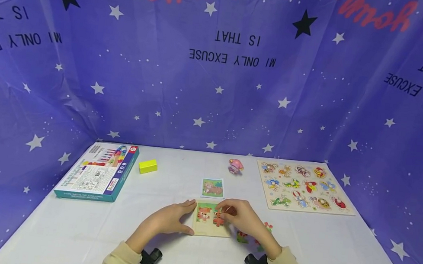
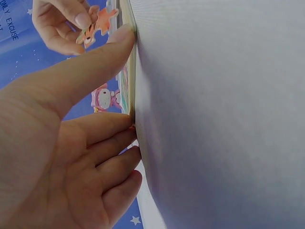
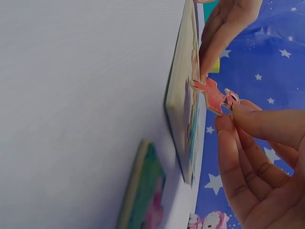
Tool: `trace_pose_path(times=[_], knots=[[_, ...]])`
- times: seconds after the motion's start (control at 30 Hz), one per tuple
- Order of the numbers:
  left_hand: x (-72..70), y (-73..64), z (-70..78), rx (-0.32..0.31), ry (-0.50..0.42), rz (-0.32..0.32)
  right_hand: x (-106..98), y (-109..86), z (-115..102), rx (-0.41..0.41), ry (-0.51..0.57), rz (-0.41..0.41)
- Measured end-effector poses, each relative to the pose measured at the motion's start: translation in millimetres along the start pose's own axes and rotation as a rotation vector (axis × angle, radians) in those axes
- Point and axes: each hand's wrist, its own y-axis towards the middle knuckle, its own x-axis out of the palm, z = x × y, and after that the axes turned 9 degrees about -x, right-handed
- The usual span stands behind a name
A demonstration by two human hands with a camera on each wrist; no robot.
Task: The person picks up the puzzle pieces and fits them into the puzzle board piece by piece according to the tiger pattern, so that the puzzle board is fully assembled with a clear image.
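Note:
My right hand [image 1: 243, 216] pinches an orange, tiger-striped jigsaw piece [image 3: 213, 98] between thumb and fingers, over the right part of a small wooden puzzle board [image 1: 211, 231]. Along the board's left edge lies my left hand [image 1: 172, 219], thumb at the near corner and fingers toward the far one, touching the edge without curling round it. A piece with a tiger's face [image 1: 204, 214] lies in the left part of the board. Beside the board, partly hidden by the right forearm, are loose jigsaw pieces [image 1: 241, 237]; one green and pink piece [image 3: 148, 183] shows in the right wrist view.
Just beyond the board is a picture card [image 1: 213, 188]. A pink figurine [image 1: 236, 166] stands farther back. To the right lies a wooden insect board [image 1: 303, 188]. On the left are a yellow block [image 1: 148, 166] and a flat box [image 1: 97, 171]. A purple curtain [image 1: 214, 106] surrounds the table.

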Motion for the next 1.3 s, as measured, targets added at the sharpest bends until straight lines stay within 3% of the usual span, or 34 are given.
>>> trace_pose_path(times=[0.5,0.87,1.3], knots=[[-0.2,-1.4,0.1,0.01,0.002,0.003,11,22.5,4,0.032,-0.017,-0.028],[-0.1,-2.3,1.3,0.009,0.005,0.004,13,30.5,7,0.046,0.015,-0.101],[0.2,-0.3,-0.7,0.012,0.012,0.006,16,32.3,-2,0.112,0.015,-0.103]])
